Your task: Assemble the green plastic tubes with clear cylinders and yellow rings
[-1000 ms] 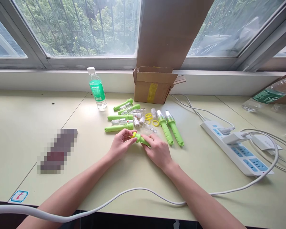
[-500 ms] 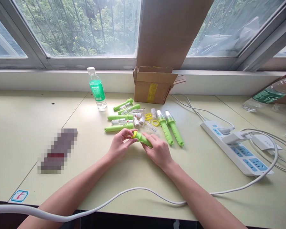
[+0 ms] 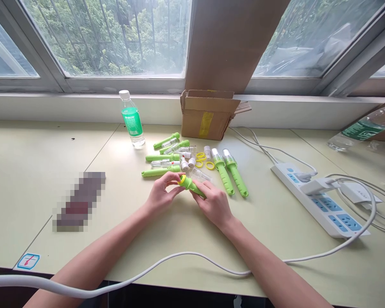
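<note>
Your right hand wraps closed around the green handle, steadying it so your left hand's fingertips can pinch the yellow ring at its tip.

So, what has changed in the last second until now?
Very little. The green handle seems to have tipped its yellow ring end slightly upward between the left hand and the right hand, which both keep their grip. Nothing was picked up or released. The loose green parts, water bottle, cardboard box and power strip lie as before.
</note>
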### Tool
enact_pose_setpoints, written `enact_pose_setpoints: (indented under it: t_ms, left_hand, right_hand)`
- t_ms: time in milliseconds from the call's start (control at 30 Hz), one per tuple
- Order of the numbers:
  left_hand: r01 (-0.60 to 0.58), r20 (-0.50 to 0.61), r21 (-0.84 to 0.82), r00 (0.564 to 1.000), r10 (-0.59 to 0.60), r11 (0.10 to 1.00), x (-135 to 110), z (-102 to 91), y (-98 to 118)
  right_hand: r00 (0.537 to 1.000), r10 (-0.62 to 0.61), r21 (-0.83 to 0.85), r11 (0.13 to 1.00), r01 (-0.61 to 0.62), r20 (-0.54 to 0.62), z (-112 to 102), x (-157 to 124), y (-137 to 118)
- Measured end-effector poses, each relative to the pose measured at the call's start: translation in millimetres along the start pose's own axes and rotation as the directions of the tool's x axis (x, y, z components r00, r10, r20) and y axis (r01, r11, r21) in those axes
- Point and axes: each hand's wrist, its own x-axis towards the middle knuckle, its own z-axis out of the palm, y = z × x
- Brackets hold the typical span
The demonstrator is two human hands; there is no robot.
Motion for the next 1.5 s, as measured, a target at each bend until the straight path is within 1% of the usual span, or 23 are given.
enact_pose_setpoints:
  t_ms: [133,500,667,933,1033,1200,1300,1367,1500]
  left_hand:
    - [0.004,-0.028,-0.002,1.0,-0.004,1.0,-1,1.1,-1]
    - [-0.046,-0.068,0.037,0.997,0.048,0.998,0,1.1,0]
    - [-0.044,-0.037,0.016,0.998,0.044,0.999,1,0.7,4]
    - [-0.083,-0.017,0.096,0.996,0.085,0.992,0,-1.6,0]
    - [-0.106,-0.019,0.139,0.994,0.109,0.985,0,-2.4,-1]
    - [-0.125,-0.041,0.156,0.99,0.133,0.98,1,-3.3,1]
    - [-0.134,-0.041,0.188,0.989,0.145,0.973,1,-3.8,1]
    - [-0.159,-0.033,0.212,0.985,0.169,0.964,1,-4.2,-1]
    - [-0.252,-0.016,0.249,0.964,0.264,0.935,2,-5.4,-3]
  right_hand:
    - [1.0,0.015,0.02,1.0,-0.015,-0.002,0,0,-1]
    - [0.999,0.037,0.109,0.993,-0.038,0.009,-3,2,-5]
    - [0.999,0.036,0.132,0.991,-0.034,-0.012,-3,2,-4]
    - [0.999,0.043,0.145,0.988,-0.043,0.005,-3,2,-4]
    - [0.999,0.049,0.189,0.981,-0.046,-0.011,-3,2,-5]
    - [0.995,0.091,0.288,0.955,-0.073,-0.049,-3,3,-7]
    - [0.992,0.117,0.323,0.941,-0.099,-0.039,-4,2,-10]
    - [0.993,0.119,0.349,0.932,-0.101,-0.029,-5,2,-11]
    - [0.992,0.126,0.414,0.904,-0.106,-0.021,-7,3,-13]
